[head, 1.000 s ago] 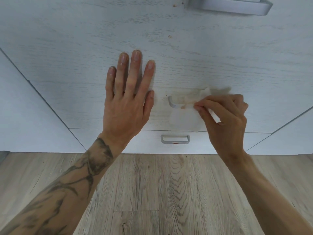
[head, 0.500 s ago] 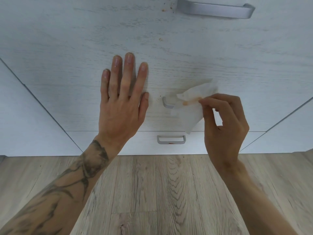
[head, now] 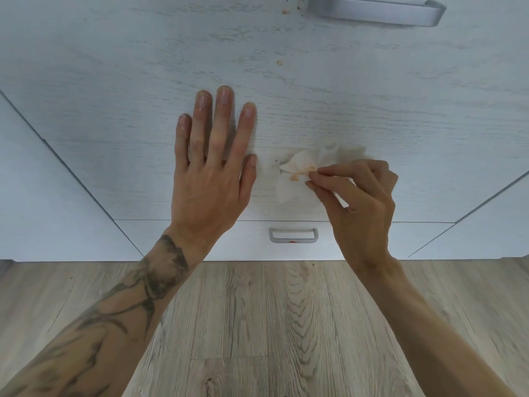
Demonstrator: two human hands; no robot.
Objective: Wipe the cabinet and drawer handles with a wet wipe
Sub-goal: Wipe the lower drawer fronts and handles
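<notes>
My right hand (head: 360, 202) pinches a crumpled white wet wipe (head: 303, 170) stained orange, held over the middle drawer's handle, which the wipe hides. My left hand (head: 211, 173) presses flat with straight fingers on the pale wood-grain drawer front (head: 114, 116), just left of the wipe. A long silver handle (head: 375, 12) sits at the top of the view on the upper drawer. A small silver handle (head: 293, 235) with a red spot on its lower edge is on the bottom drawer.
Orange-brown specks (head: 279, 63) dot the drawer front above the wipe and near the upper handle. White cabinet panels (head: 43, 196) flank the drawers on both sides. Light wooden floor (head: 272, 325) lies below.
My right hand has slid the wipe leftward along the middle handle, covering the end that showed before. The left hand stays pressed on the drawer front.
</notes>
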